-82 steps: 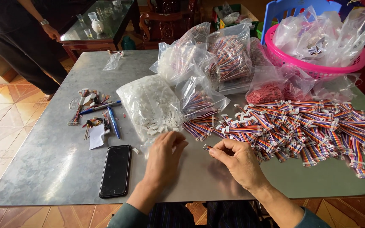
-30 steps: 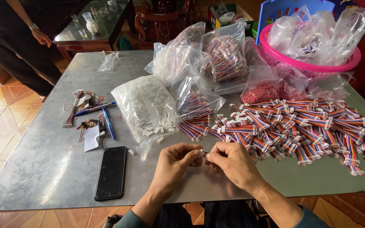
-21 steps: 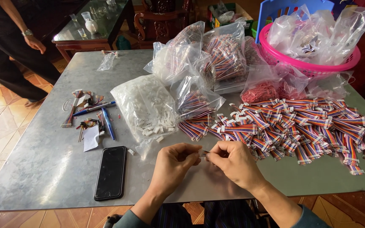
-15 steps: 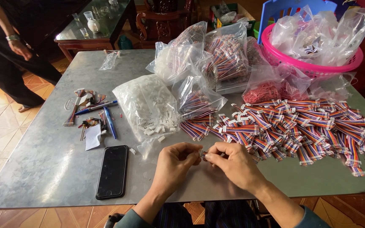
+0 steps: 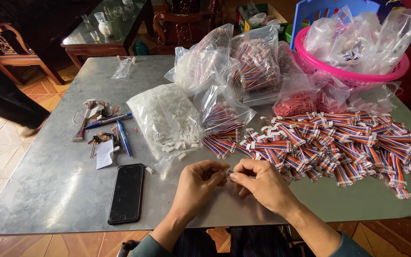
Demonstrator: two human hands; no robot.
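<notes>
clear bag of white connectors [image 5: 167, 116] table centre | dark phone screen [image 5: 126, 192] left-front

Soft daylight fills the room, brightest toward two o'clock, where the clear plastic bags [image 5: 367, 38] in the pink basket [image 5: 353, 76] catch white glare. The grey metal counter [image 5: 48, 185] shows a dull, even sheen with only faint shadows beneath the hands. At eleven o'clock the room falls dim. Focus is crisp at the centre; the counter's edges bow slightly outward near the frame's borders.
</notes>
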